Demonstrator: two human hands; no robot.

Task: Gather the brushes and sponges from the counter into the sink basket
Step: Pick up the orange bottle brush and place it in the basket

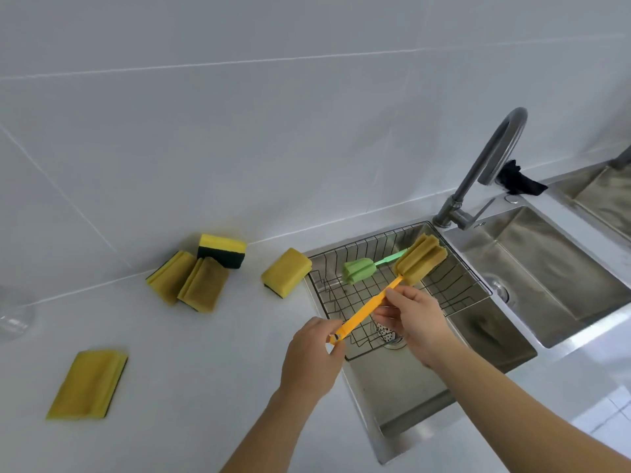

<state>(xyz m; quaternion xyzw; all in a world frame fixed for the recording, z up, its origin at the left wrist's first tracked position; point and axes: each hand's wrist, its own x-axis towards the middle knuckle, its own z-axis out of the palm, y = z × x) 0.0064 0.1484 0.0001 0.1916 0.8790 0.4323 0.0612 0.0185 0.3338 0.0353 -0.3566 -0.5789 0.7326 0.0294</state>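
Note:
An orange sponge brush point(372, 303) with a tan foam head hangs over the wire sink basket point(454, 278). My left hand point(316, 356) pinches the loop end of its handle; my right hand point(415, 317) grips the handle near the middle. A green sponge brush point(358, 270) lies inside the basket. On the counter, one yellow sponge point(286, 272) sits beside the basket's left rim. Three more sponges point(199, 273) cluster near the wall, and another sponge point(89, 384) lies at the front left.
The basket sits over the left sink bowl point(403, 387); a second bowl point(546, 268) lies to the right. A grey curved faucet point(485, 165) rises behind them, with a black cloth point(519, 180) near it. A clear glass item point(13, 315) is at the far left edge.

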